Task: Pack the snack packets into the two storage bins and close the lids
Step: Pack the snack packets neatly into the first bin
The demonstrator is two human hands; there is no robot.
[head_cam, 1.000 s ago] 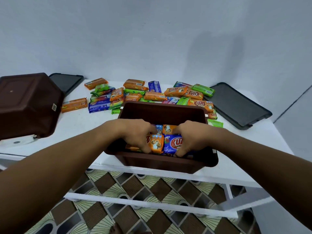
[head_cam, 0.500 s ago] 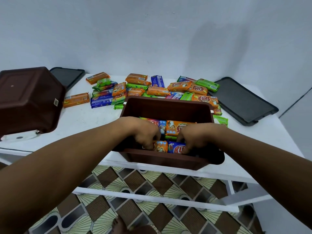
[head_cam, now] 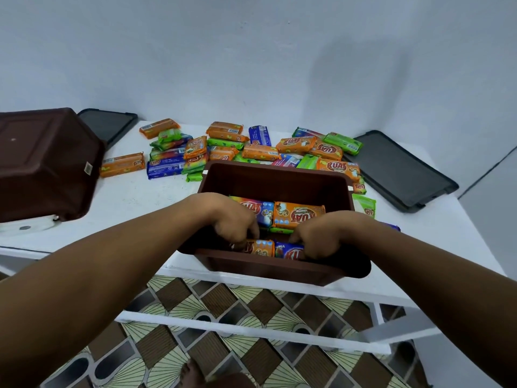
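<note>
Inside, "KUAT" packets [head_cam: 298,215]

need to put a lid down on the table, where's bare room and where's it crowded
Bare tabletop lies between the upturned bin, the loose packets and the open bin. A smaller bare patch sits right of the open bin, in front of the right lid. The back centre is crowded.

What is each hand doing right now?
Left hand: closed on the orange packet in the bin.
Right hand: closed on the blue packet.
</note>
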